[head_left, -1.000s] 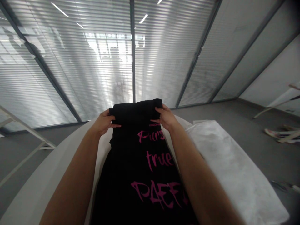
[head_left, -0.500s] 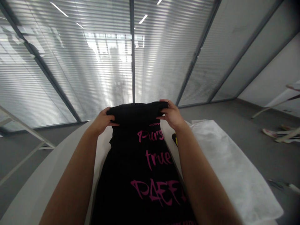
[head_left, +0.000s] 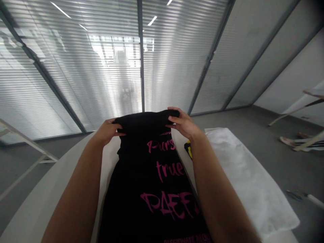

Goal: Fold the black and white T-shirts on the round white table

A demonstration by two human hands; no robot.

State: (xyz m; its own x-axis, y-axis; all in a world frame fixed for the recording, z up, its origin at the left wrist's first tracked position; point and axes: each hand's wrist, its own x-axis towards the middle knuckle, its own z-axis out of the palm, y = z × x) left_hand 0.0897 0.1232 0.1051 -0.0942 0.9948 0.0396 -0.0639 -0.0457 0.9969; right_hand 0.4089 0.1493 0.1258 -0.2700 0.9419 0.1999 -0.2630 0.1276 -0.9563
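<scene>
Both hands outstretched; black cloth between

Garment: black, bearing magenta-pink lettering (brush-stroke style, set in rows). Table: white. Sheet at right: white, shaded grey in places. Small item: black and yellow. Blinds: fine horizontal stripes, white to grey. Floor: grey.

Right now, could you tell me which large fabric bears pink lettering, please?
The black garment, its far end held by the left hand and right hand; the white fabric shows no lettering.
</scene>
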